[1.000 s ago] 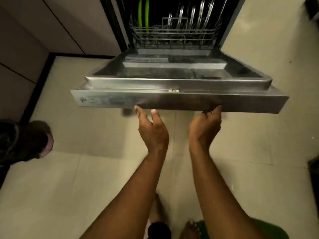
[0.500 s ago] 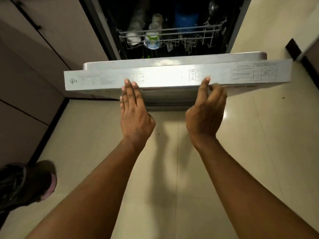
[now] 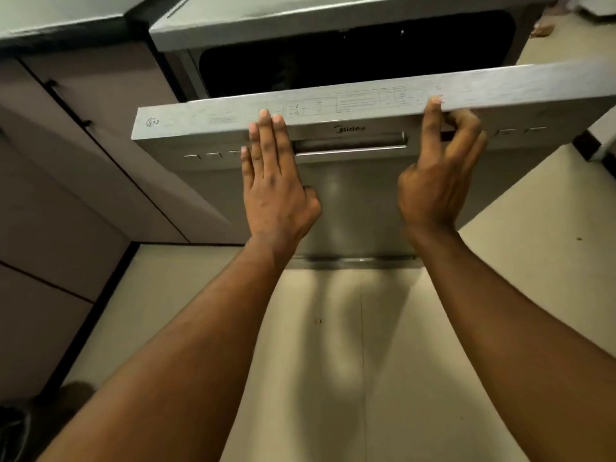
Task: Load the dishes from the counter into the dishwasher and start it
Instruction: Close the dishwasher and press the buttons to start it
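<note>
1. Cream tiled floor (image 3: 333,361): it spreads below you and under both your forearms.
2. Dull mauve flat cabinet fronts (image 3: 83,195): they run along your left, under the grey desk (image 3: 60,15).
3. Brushed stainless-steel dishwasher door (image 3: 360,201): it stands ajar straight ahead of you, tilted with its top edge towards you. The dark opening of the tub (image 3: 333,61) shows above it.
4. Printed control strip (image 3: 350,101): it runs along the door's top edge.
5. Your left hand (image 3: 276,188): it lies flat on the door's front. Its fingers (image 3: 266,135) are straight and together, with the tips at the top edge.
6. Your right hand (image 3: 436,175): its forefinger (image 3: 431,128) is straight, with the tip on the top edge. The other fingers are loosely curled and hold nothing.
7. Recessed steel handle (image 3: 350,143): it sits between your hands, under the "Midea" mark.
</note>
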{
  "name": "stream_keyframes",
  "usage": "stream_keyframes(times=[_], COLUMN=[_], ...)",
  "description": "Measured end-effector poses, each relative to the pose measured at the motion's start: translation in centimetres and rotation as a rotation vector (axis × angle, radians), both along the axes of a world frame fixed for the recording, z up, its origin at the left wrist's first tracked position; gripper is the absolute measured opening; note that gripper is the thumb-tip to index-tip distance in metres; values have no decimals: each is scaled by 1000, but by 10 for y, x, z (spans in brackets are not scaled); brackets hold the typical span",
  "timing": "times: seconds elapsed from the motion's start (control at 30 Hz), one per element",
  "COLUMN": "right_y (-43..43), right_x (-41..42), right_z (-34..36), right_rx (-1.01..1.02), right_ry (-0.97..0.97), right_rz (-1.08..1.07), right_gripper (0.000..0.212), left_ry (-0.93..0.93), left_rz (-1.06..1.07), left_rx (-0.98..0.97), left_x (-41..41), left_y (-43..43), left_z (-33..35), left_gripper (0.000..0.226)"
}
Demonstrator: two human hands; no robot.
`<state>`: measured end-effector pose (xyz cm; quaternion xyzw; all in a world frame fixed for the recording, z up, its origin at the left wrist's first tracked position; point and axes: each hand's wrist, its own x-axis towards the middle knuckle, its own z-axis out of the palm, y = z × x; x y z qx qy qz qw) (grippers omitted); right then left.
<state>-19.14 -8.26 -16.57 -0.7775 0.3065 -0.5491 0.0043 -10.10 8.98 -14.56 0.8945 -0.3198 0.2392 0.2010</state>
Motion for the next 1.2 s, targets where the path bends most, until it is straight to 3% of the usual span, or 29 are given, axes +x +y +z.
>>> stream_keyframes(times=[0.4,0.77,0.87,1.0,1.2], right_y=[-59,-75,-71,-60,-43], right_x=[82,99,105,120,140], right_z=[4,-8,-41,-107,-129], right_rx=[-145,-185,-195,-228,-295], right_ry=[-141,-180,-113,130,267], right_rz=[-52,16,82,161,207], right_gripper=[56,65,69,72,67], left_ry=[-295,-400,-308,-108,-164], left_rz=[-22,19,6,12,12], left_rx=[-199,-300,-204,16,112], left_x=[85,104,99,98,119], left_y=[-60,-83,-84,-81,-72], left_z=[-6,-21,-56,-111,-127], left_gripper=[85,79,80,80,79])
